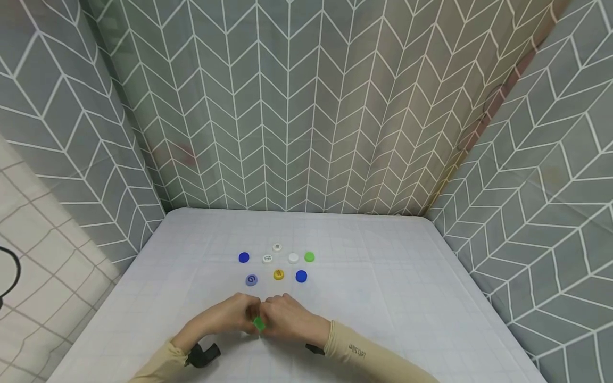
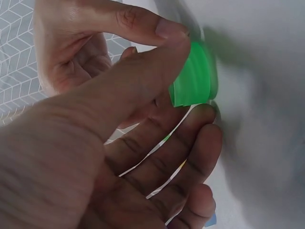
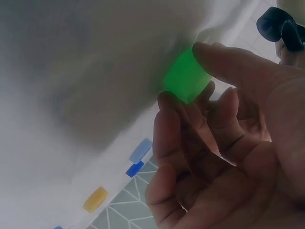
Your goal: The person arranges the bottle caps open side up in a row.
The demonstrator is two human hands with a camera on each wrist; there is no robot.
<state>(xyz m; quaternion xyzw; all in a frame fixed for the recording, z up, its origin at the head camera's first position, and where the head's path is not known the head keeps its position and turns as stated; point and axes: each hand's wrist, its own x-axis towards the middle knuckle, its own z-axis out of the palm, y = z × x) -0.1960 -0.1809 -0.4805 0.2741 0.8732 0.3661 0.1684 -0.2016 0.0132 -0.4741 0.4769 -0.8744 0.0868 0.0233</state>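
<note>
A bright green plastic bottle cap (image 1: 259, 323) is held between both hands, low over the near part of the table. In the left wrist view, the left hand (image 1: 234, 314) pinches the green cap (image 2: 194, 78) between thumb and fingers, its ridged side showing. The right hand (image 1: 292, 319) meets it from the other side. Thumb and fingertips of that hand grip the green cap (image 3: 187, 78) in the right wrist view. Fingers cover part of the cap, and its inside is hidden.
Beyond the hands, several caps lie spread on the white-covered table (image 1: 383, 298): a yellow cap (image 1: 279, 274), a pale blue cap (image 1: 251, 280), dark blue caps (image 1: 301, 276), white caps (image 1: 293, 258) and a light green cap (image 1: 309, 257). Patterned grey curtains (image 1: 297, 106) enclose the table.
</note>
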